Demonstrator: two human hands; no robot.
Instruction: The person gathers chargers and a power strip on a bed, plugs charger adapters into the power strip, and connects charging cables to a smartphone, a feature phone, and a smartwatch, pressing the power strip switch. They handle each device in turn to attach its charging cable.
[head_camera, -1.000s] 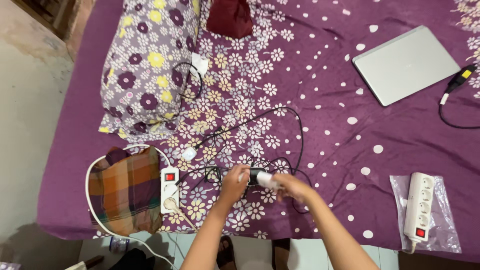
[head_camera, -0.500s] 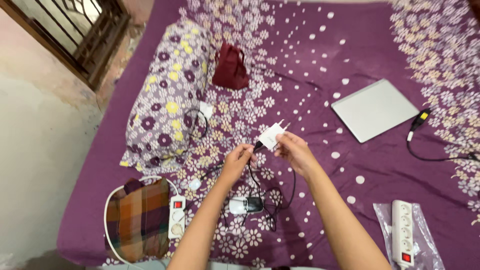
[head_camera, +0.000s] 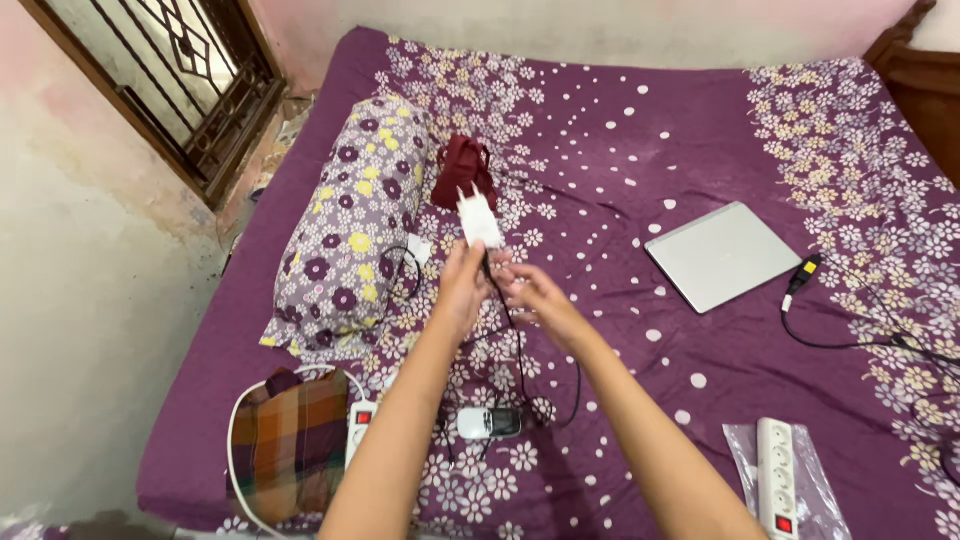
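I have my left hand pinched around the base of a white wall charger, prongs up, raised above the purple floral bedsheet. My right hand pinches its black cable just below, and the cable trails down to a small phone on the sheet.

Both forearms are bare from the lower edge of the view up to the wrists, with no sleeves showing. The left hand and the right hand are bare too: no gloves, and no watch, bracelet or ring can be made out.
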